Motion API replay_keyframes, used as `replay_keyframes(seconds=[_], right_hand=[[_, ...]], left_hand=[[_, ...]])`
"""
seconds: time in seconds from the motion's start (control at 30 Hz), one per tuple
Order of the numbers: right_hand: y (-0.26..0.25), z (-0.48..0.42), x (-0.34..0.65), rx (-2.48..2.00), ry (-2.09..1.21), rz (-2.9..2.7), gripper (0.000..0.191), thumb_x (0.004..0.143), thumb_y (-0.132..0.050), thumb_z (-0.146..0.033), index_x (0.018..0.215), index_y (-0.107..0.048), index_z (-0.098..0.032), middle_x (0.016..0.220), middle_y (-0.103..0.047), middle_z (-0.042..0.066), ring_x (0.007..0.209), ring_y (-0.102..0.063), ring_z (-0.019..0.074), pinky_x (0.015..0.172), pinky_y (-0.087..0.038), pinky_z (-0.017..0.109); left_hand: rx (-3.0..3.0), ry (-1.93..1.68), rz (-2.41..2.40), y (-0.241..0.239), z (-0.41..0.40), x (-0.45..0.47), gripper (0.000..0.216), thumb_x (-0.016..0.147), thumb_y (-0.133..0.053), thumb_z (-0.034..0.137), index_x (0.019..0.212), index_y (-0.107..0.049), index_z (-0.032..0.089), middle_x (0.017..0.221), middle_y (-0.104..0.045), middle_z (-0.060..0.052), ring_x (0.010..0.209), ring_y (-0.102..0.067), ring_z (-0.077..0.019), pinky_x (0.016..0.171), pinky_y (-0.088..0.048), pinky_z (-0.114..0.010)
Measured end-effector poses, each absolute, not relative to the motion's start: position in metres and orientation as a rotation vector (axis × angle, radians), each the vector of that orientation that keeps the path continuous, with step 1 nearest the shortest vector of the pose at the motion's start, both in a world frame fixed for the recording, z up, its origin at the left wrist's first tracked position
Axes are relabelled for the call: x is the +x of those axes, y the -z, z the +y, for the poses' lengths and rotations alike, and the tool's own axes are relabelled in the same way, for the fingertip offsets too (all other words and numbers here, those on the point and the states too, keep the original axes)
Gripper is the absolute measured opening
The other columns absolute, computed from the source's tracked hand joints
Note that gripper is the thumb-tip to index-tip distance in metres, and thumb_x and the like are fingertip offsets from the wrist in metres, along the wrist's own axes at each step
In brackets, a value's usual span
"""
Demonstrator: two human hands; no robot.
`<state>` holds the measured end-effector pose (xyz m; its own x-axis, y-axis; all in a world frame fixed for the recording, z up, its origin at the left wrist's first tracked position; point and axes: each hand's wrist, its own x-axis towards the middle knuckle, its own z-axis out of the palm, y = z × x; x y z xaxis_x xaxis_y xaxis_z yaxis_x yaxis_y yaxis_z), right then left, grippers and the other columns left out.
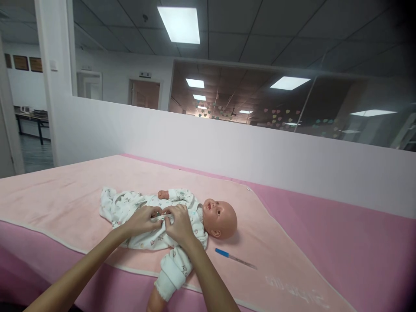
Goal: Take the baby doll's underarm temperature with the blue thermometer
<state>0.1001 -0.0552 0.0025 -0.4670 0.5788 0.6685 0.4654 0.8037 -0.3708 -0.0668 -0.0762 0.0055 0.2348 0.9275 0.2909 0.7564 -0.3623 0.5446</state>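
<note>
A baby doll (224, 219) lies on its back on the peach blanket, its head to the right. It wears a white printed outfit (147, 240) with long sleeves. Over the doll's middle, my left hand (143, 220) pinches the front of the outfit. Close beside it, my right hand (178, 223) grips the same cloth at the chest. Between my fingers the edge of the garment is bunched, and the exact spot they hold is partly hidden. One doll arm reaches toward me under my right forearm; the other rests on the far side.
A pen with a blue cap (235, 258) lies right of the doll. The peach blanket (65, 190) covers much of a pink padded surface (357, 234). A white half wall (211, 143) with glass above runs along the back. A doorway with a table stands far left.
</note>
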Motion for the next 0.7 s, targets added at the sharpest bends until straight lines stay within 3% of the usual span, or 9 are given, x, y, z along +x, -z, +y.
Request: replay_keyframes(seconds=[0.27, 0.5, 0.57, 0.7], right_hand=[[0.001, -0.054, 0.099, -0.785, -0.146, -2.156, 0.016, 0.076, -0.055, -0.01, 0.085, -0.061, -0.022, 0.084, -0.066, -0.002, 0.083, -0.053, 0.0153, 0.084, -0.034, 0.03], [0.007, -0.053, 0.097, -0.805, -0.03, -2.064, 0.011, 0.081, -0.05, -0.015, 0.084, -0.06, -0.02, 0.081, -0.063, 0.002, 0.081, -0.053, 0.0174, 0.079, -0.036, 0.031], [0.008, -0.054, 0.097, -0.826, 0.006, -2.006, 0.011, 0.082, -0.048, -0.016, 0.084, -0.059, -0.019, 0.081, -0.061, 0.003, 0.081, -0.052, 0.0179, 0.077, -0.036, 0.031], [0.01, -0.052, 0.096, -0.845, 0.055, -1.982, 0.011, 0.083, -0.048, -0.017, 0.081, -0.059, -0.019, 0.08, -0.06, 0.003, 0.079, -0.05, 0.0174, 0.078, -0.036, 0.031]], left_hand=[[2.112, -0.89, 1.347, -0.004, -0.074, -0.073, 0.022, 0.072, -0.048, 0.03, 0.078, -0.061, 0.013, 0.066, -0.048, 0.001, 0.063, -0.041, -0.0127, 0.056, -0.031, -0.021], [1.968, -0.971, 1.241, 0.001, -0.064, -0.087, 0.036, 0.078, -0.055, 0.045, 0.095, -0.064, 0.015, 0.055, -0.031, 0.006, 0.051, -0.028, -0.0089, 0.049, -0.024, -0.02], [1.936, -1.06, 1.226, 0.002, -0.061, -0.09, 0.037, 0.079, -0.055, 0.047, 0.098, -0.064, 0.016, 0.057, -0.036, 0.005, 0.054, -0.032, -0.0094, 0.05, -0.027, -0.02], [2.046, -0.978, 1.243, -0.001, -0.066, -0.085, 0.03, 0.077, -0.059, 0.044, 0.086, -0.07, 0.018, 0.077, -0.057, -0.003, 0.061, -0.042, -0.0114, 0.057, -0.035, -0.022]])
